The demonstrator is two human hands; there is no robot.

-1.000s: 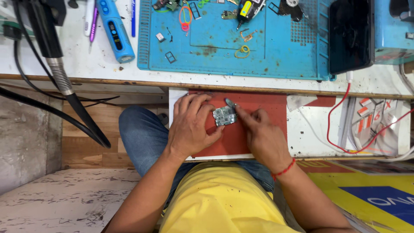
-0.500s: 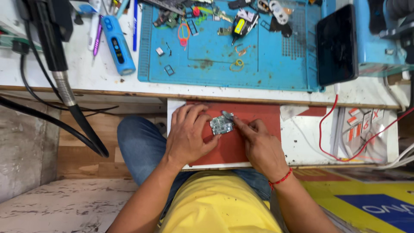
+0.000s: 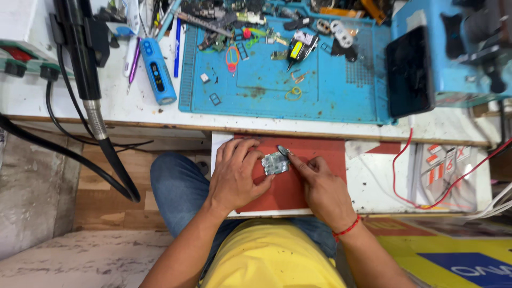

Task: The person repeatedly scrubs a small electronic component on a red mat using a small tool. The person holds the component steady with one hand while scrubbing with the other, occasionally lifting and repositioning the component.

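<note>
At centre of view, on a red mat (image 3: pixel 314 154) atop a white pull-out shelf (image 3: pixel 373 186): small silvery circuit board (image 3: pixel 275 162), lying flat. Pinned at its 9 o'clock edge by left hand (image 3: pixel 234 178), fingers spread over the mat, thumb and forefinger tips touching the board. Touched at its 2 o'clock corner by a small dark flat tool (image 3: pixel 282 150), clamped between thumb and forefinger of right hand (image 3: pixel 322 189); remaining fingers curled together. Red thread bracelet (image 3: pixel 346 229) on right wrist.

Below the hands, at 6 o'clock: yellow shirt (image 3: pixel 272 256), blue jeans (image 3: pixel 178 186) under the shelf.

At 3 o'clock of the board: red wire (image 3: pixel 410 176) looping across white shelf, near some red-and-white stickers (image 3: pixel 442 165).

At 12 o'clock, on the white bench: blue work mat (image 3: pixel 298 80), littered w/ small parts, rubber bands, yellow-black component (image 3: pixel 296 50). At its 3 o'clock edge: dark phone (image 3: pixel 409 72) leaning upright against a blue machine (image 3: pixel 453 48).

At 10 o'clock: blue cylindrical electric screwdriver (image 3: pixel 157 69), pens just beside it. Further toward 9: black hot-air handle (image 3: pixel 80 53) w/ metal collar, black hose (image 3: pixel 112 165) hanging down off bench edge. Far at 9–10 o'clock: white box w/ red switch (image 3: pixel 18 56), partly cut off.
</note>
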